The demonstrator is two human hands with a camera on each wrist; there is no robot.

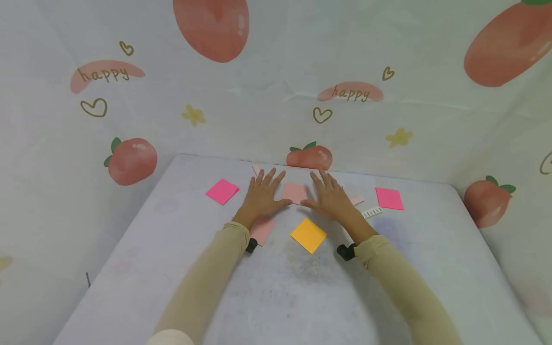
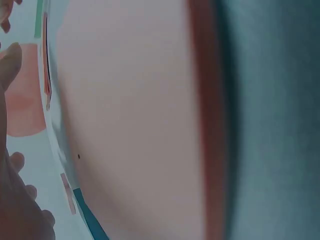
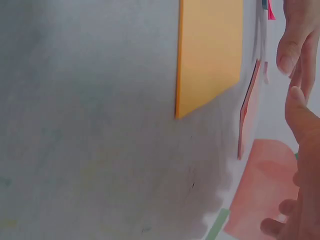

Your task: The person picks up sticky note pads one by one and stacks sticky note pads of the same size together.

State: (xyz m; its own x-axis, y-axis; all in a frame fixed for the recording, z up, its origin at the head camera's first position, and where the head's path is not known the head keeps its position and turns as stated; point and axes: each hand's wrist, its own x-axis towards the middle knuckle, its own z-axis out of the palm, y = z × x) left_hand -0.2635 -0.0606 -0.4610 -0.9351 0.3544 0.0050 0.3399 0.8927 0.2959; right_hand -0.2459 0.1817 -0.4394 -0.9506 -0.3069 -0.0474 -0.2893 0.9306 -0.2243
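Flat on the white cloth-covered table (image 1: pixel 142 268), the pale pink square paper note (image 1: pixel 295 192) lies between both hands. Left hand (image 1: pixel 261 196) and right hand (image 1: pixel 331 198) rest spread, thumbs touching its near corners. It looks feather-light, floppy and easily creased (best lifted by an edge). Just nearer than it sits an orange square note (image 1: pixel 308 235). No containers show.

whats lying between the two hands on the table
A pale pink square note lies between the left hand and the right hand, its side edges at both thumbs. The head view shows this; an orange note sits nearer the person.
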